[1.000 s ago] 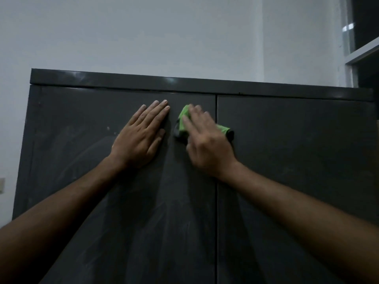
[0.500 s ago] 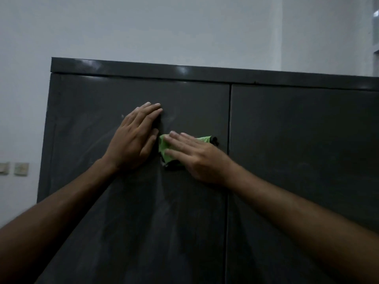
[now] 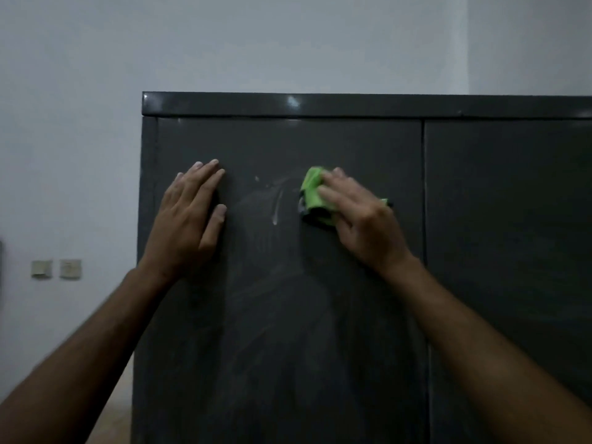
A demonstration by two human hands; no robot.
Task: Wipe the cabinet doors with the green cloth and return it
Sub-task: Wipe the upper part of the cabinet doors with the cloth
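Note:
A dark grey cabinet with two shut doors fills the view. Its left door [image 3: 272, 315] carries pale wipe streaks and a wet smear; the right door [image 3: 512, 235] is plain. My right hand [image 3: 362, 219] presses a bunched green cloth [image 3: 312, 195] flat against the upper left door with straight fingers. Only the cloth's left part shows beyond my fingers. My left hand [image 3: 189, 219] lies flat on the same door near its left edge, fingers straight, holding nothing.
The cabinet's top edge [image 3: 352, 105] runs across above my hands. A white wall [image 3: 224, 43] stands behind and to the left, with two small wall plates [image 3: 56, 269] low on the left.
My view has swung left, so the cabinet sits further right. My right hand has slid the cloth up and to the right, away from my left hand, leaving a gap between them.

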